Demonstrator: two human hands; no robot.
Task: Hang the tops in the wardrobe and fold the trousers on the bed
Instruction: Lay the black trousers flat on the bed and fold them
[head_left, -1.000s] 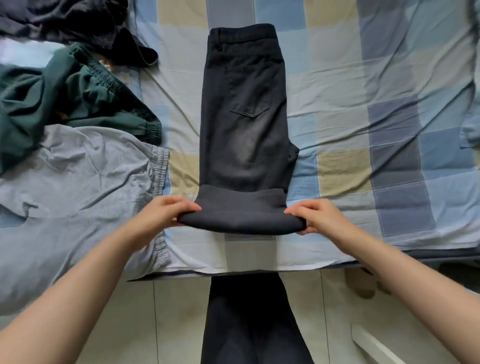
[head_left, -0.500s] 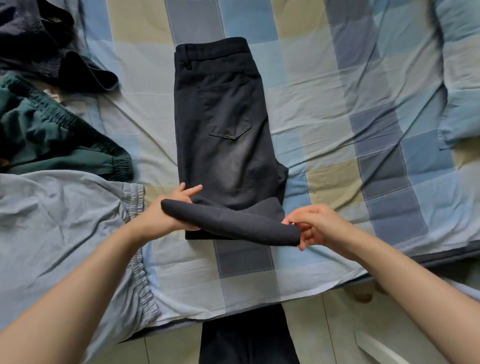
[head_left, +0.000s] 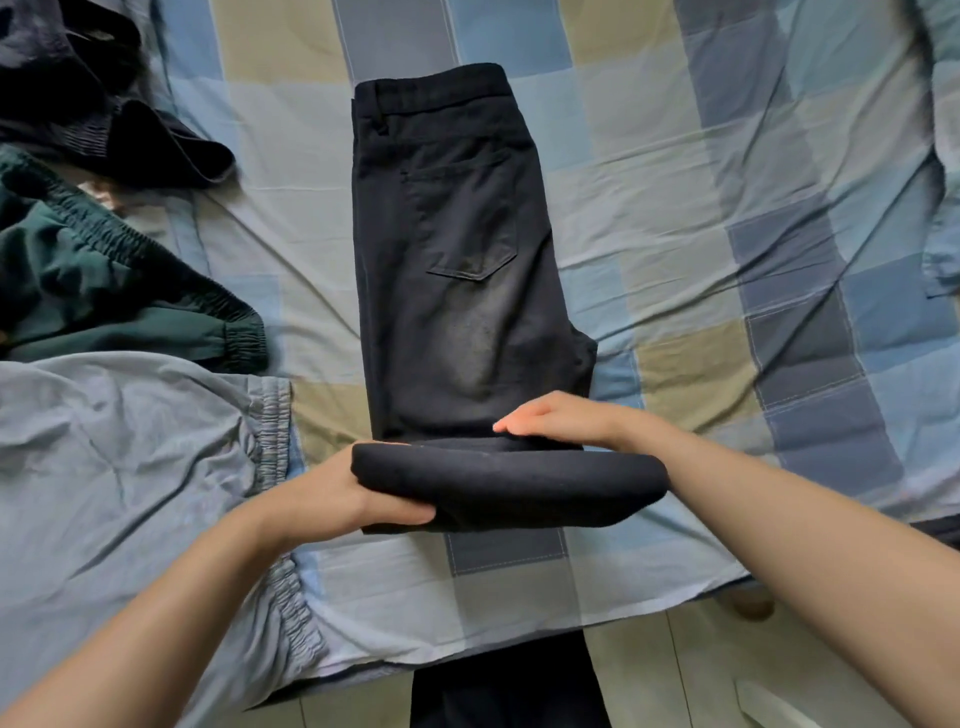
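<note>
Black trousers (head_left: 457, 249) lie flat along the bed (head_left: 727, 156), waistband at the far end, back pocket up, legs doubled lengthways. The leg end is turned up into a thick fold (head_left: 509, 480) near the bed's front edge. Left hand (head_left: 332, 493) grips that fold at its left end, thumb underneath. Right hand (head_left: 566, 418) lies flat with fingers straight on the cloth just behind the fold, pressing it down; it clasps nothing.

Judged progress: this pair is about halfway folded, with the bundle not yet brought up to the waistband.

Left of it, unfolded: grey-blue trousers (head_left: 130, 467) spread out, green trousers (head_left: 114, 291) crumpled, a dark heap (head_left: 88, 93) at the far corner, kind unclear. No wardrobe in view, so the hanging part cannot be judged. Plenty left.
</note>
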